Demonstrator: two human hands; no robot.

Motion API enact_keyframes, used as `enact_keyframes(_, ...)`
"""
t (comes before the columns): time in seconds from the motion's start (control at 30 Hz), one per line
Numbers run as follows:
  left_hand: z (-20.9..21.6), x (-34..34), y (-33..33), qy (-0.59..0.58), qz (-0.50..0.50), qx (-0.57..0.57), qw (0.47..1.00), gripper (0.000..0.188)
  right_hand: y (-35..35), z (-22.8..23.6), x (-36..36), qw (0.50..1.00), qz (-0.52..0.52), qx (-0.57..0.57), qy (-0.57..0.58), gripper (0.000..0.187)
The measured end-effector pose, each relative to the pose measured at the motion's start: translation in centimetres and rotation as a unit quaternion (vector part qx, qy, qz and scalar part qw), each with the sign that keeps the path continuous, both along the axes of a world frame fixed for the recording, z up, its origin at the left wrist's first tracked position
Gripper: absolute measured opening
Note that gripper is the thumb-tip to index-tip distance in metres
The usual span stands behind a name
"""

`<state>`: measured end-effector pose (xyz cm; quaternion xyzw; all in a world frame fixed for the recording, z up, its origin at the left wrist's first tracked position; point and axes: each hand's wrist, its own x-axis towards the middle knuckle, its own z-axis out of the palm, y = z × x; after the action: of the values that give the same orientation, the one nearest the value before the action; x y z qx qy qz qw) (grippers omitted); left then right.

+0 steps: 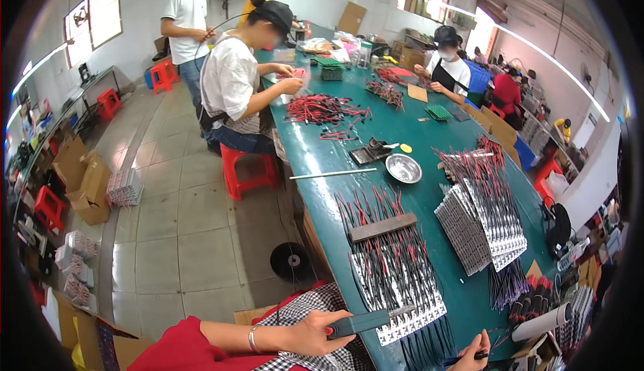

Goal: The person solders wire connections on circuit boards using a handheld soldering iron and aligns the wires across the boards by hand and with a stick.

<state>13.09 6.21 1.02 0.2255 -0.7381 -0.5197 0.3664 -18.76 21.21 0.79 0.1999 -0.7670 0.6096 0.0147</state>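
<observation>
My left hand (314,334), a bracelet on its wrist, grips the dark flat handle of a tool (359,323) at the near table edge. The tool's tip meets a row of white strip boards (409,321) with red and black wires (392,263) laid across them. A dark bar (382,227) lies over those wires. My right hand (471,355) shows only partly at the bottom edge and pinches a thin black pen-like tool (463,357) next to loose black wires.
On the long green table (322,163) are fanned stacks of wired strips (483,220), a metal bowl (404,168), a thin rod (333,174) and red wire heaps (322,108). A seated person (241,82) works at its left side on a red stool (249,170). Cardboard boxes (84,180) line the floor.
</observation>
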Motion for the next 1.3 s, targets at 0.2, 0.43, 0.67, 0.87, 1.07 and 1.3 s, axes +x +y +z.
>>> enact_keyframes(0.2, 1.4, 0.0, 0.9, 0.003, 0.001, -0.017, 1.0, 0.031, 0.7, 0.3, 0.2, 0.996, -0.069, -0.039, 0.034, 0.024)
enact_keyframes(0.43, 1.0, -1.7, 1.5, 0.051, 0.008, -0.056, 0.997, 0.03, 1.7, -1.2, -0.9, 0.991, 0.015, -0.123, -0.053, 0.024)
enact_keyframes(0.67, 1.1, -1.9, 0.8, 0.026, -0.033, -0.026, 0.999, 0.028, 0.8, -0.8, 0.0, 0.996, -0.023, -0.086, -0.021, 0.022)
enact_keyframes(0.87, 1.1, -1.7, 0.1, 0.002, -0.017, -0.054, 0.998, 0.028, 0.2, -2.3, 0.1, 0.997, -0.025, -0.07, 0.024, 0.02)
enact_keyframes(1.07, 0.3, -3.8, 0.1, 0.029, -0.021, -0.032, 0.999, 0.03, 1.5, -1.8, 0.4, 0.997, -0.038, -0.069, -0.007, 0.022)
enact_keyframes(1.3, -0.4, -2.6, 0.7, -0.018, 0.018, -0.021, 0.999, 0.021, -2.9, 5.8, -3.5, 0.966, 0.109, 0.098, 0.214, 0.014)
